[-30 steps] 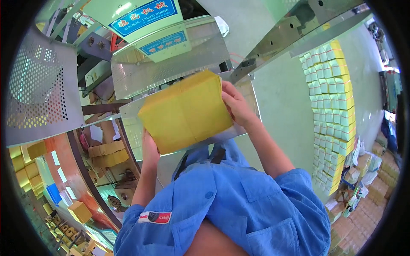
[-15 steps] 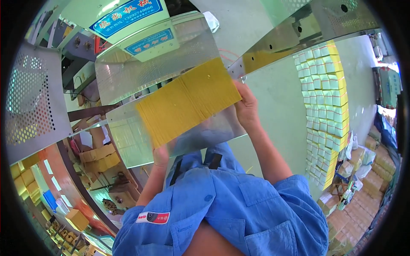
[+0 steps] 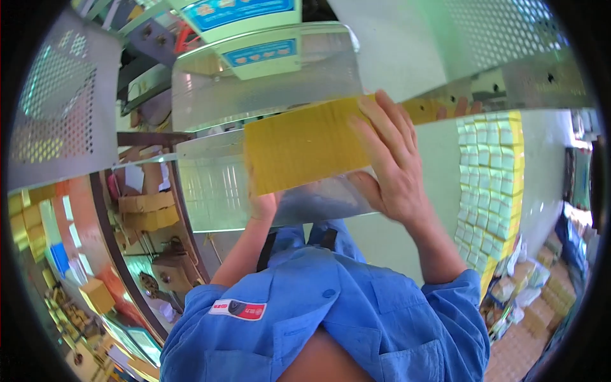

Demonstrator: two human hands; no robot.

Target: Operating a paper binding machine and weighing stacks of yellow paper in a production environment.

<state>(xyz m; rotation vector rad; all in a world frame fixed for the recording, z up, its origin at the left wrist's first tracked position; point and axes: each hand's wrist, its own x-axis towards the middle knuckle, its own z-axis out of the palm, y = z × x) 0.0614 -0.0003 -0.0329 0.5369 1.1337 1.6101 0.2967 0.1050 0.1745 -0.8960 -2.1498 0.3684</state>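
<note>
A yellow stack of flat cards (image 3: 305,149) is held against the shiny metal chute (image 3: 223,191). It is gripped by the right hand (image 3: 388,162) on top, fingers spread, and the left hand (image 3: 262,205) below.

blocked: metal chute (image 3: 267,83) above yellow stack (image 3: 305,149) | free: right, pale wall (image 3: 439,191)

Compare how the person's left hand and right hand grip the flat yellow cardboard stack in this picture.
The right hand lies spread over the front of the flat yellow cardboard stack, fingers in plain view; the left hand sits under its lower edge, mostly hidden behind it. The right hand is higher, reaching the stack's top edge; the left hand is lower. Both touch the stack, with bare forearms below rolled blue sleeves.
</note>
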